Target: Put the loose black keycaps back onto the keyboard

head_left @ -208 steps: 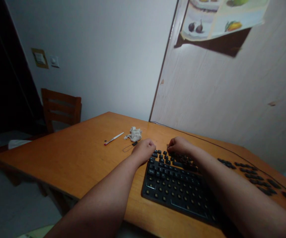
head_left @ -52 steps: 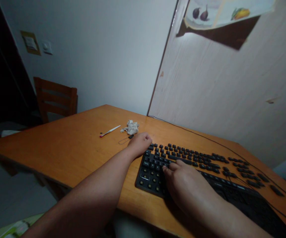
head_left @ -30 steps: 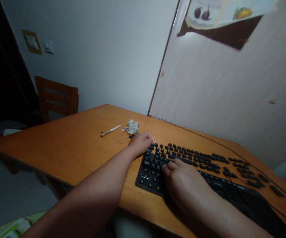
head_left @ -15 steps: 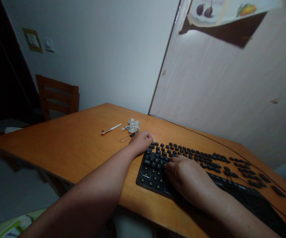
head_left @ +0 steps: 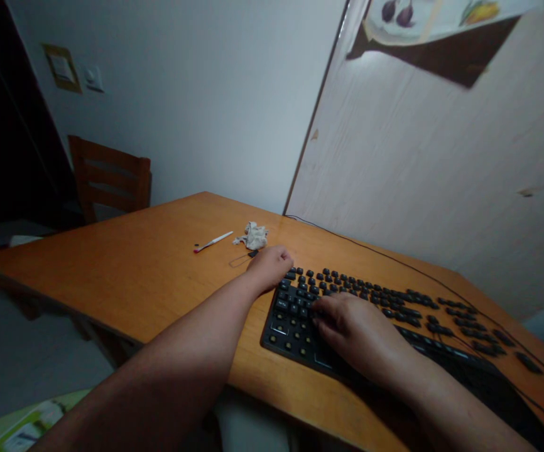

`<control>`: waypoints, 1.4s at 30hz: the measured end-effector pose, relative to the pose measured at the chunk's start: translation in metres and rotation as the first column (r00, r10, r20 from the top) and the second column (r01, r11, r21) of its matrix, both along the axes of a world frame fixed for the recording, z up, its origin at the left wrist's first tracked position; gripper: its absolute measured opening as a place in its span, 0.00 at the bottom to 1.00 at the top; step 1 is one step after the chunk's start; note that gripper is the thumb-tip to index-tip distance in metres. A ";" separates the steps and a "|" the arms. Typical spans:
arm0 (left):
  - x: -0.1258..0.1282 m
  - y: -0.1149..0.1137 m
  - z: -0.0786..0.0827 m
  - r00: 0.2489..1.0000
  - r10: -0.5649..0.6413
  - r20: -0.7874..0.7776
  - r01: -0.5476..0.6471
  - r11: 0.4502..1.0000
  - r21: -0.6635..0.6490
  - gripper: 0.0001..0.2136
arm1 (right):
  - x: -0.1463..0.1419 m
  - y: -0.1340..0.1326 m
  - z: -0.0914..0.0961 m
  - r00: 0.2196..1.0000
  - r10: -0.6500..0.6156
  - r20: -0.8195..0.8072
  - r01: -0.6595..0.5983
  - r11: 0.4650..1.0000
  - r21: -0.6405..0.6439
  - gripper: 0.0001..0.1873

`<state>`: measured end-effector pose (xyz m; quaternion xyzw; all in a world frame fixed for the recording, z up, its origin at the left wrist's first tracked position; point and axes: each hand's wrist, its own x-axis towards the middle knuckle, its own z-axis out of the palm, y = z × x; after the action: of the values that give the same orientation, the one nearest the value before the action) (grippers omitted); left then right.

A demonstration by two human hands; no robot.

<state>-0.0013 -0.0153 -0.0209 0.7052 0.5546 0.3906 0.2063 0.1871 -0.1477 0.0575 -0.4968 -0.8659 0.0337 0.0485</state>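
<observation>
Orange table bears a black keyboard under the flat, open right hand. The left hand, loosely fisted (apparently empty), touches its far corner. Most keycaps look seated.

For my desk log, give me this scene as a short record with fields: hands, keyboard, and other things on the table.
Left hand: curled, at the far left corner of the keyboard
Right hand: palm down, fingers on the left keys
Table: orange wood
Beyond left hand: crumpled tissue, white stick, wire loop
Background: wooden chair
</observation>
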 end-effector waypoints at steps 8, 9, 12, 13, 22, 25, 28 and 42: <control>0.000 -0.003 0.003 1.000 -0.002 0.000 0.002 1.000 -0.021 0.09 | 0.003 0.000 0.000 1.000 0.017 0.000 -0.017 0.999 0.028 0.09; 0.000 -0.003 0.004 1.000 -0.002 0.002 0.002 1.000 -0.024 0.09 | 0.004 0.001 0.001 1.000 0.009 0.000 -0.009 0.999 0.035 0.09; 0.000 -0.003 0.004 1.000 0.000 0.005 0.000 1.000 -0.025 0.09 | 0.006 0.002 0.003 1.000 -0.013 -0.006 0.013 0.999 0.049 0.10; 0.000 -0.003 0.004 1.000 0.001 0.002 -0.001 1.000 -0.026 0.09 | 0.007 0.002 0.003 1.000 -0.013 -0.006 0.013 0.999 0.049 0.10; -0.001 -0.002 0.000 1.000 0.001 -0.008 -0.001 1.000 -0.017 0.10 | 0.004 0.000 0.005 0.999 0.024 0.041 -0.024 1.000 0.008 0.09; -0.001 -0.002 0.001 1.000 -0.004 -0.013 0.004 1.000 -0.011 0.09 | 0.002 -0.002 0.005 0.998 0.020 0.054 -0.021 1.000 0.008 0.09; -0.001 -0.003 0.002 1.000 -0.001 -0.014 0.001 1.000 0.006 0.09 | 0.000 -0.002 0.005 0.998 0.025 0.059 -0.026 1.000 0.010 0.09; -0.001 -0.002 0.001 1.000 0.000 -0.012 0.000 1.000 -0.012 0.09 | -0.004 -0.005 0.006 0.997 0.038 0.067 -0.040 0.999 0.025 0.08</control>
<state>-0.0019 -0.0176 -0.0201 0.7062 0.5583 0.3829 0.2071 0.1826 -0.1523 0.0632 -0.4801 -0.8768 0.0067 0.0256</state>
